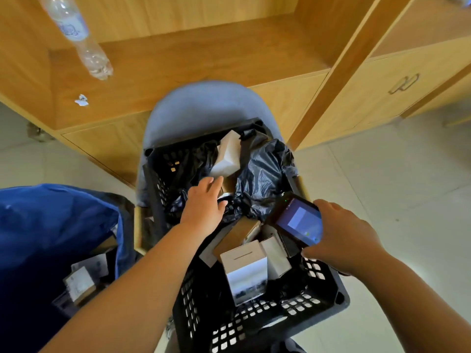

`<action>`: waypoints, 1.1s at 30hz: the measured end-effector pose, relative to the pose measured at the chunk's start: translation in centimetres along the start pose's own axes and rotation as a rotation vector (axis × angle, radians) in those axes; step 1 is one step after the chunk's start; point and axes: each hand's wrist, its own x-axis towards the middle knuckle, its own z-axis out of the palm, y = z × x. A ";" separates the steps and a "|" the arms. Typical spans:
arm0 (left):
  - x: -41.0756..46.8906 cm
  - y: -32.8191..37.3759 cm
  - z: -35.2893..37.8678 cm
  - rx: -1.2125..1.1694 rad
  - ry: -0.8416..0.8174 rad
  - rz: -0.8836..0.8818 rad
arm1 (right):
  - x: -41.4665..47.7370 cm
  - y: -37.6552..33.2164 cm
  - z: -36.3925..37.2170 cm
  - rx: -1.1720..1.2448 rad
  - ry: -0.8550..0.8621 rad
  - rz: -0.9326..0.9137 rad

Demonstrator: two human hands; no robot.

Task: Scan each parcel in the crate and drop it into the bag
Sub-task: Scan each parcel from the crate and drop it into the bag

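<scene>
View: head
Left hand (204,202): palm down over the middle of the crate (254,322). Fingers are straight and the grip is wide, holding nothing.
Right hand (341,240): grip wrapped round the scanner (298,220), which has its lit screen up, above the crate's right side.
Likely next item: white parcel (228,155), tilted at the far end of the crate.
Key relation: the white parcel lies straight ahead of the left fingertips, slightly to their right. Whether they touch it cannot be told.
Long axis: runs roughly away from the person.
Nearer hand: left. The right hand is occupied and farther back.
Obstruction: black plastic parcels (265,174), crumpled on both sides of the white parcel and under the left hand. The film could snag on a lift.
Other parcels: brown box (237,236) and white box (246,273) at the near end, beside the scanner.
Drop point: blue bag (51,225), open, just left of the crate beside the left forearm, with parcels inside.
Surroundings: the crate sits on a grey chair (204,105), and a bottle (76,34) is on the wooden shelf behind.
</scene>
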 end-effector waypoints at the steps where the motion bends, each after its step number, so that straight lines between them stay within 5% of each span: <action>1: 0.6 0.0 0.2 0.056 -0.019 0.014 | 0.2 0.2 0.0 0.005 -0.001 0.000; 10: 2.4 0.4 0.9 0.150 -0.038 -0.039 | 0.1 1.9 1.5 0.046 -0.009 0.003; 33: -9.6 2.6 -10.8 -0.892 0.610 -0.186 | -2.1 3.1 1.1 0.307 0.222 -0.052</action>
